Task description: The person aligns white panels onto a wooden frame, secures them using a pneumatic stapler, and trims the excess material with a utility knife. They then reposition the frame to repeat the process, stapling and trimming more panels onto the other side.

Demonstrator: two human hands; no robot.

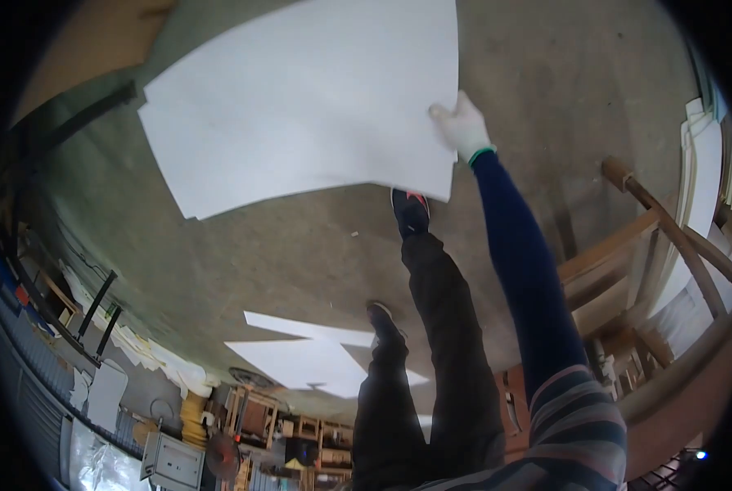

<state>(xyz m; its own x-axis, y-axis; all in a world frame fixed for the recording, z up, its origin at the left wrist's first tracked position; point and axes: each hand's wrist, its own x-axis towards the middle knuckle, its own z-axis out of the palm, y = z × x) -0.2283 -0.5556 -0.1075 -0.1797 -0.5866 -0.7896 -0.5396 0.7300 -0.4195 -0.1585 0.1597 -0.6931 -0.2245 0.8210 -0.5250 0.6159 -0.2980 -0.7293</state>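
- White sheet (308,106): large, flat, plain face, small notches at corners.
- Pose: gripped at one side edge, raised over concrete floor (218,262), top cut off by view.

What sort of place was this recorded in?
Probably a workshop, perhaps for furniture: a bare, stained floor with cut white sheets lying on it, a wooden frame at the right, and wooden pieces crowded near the bottom.
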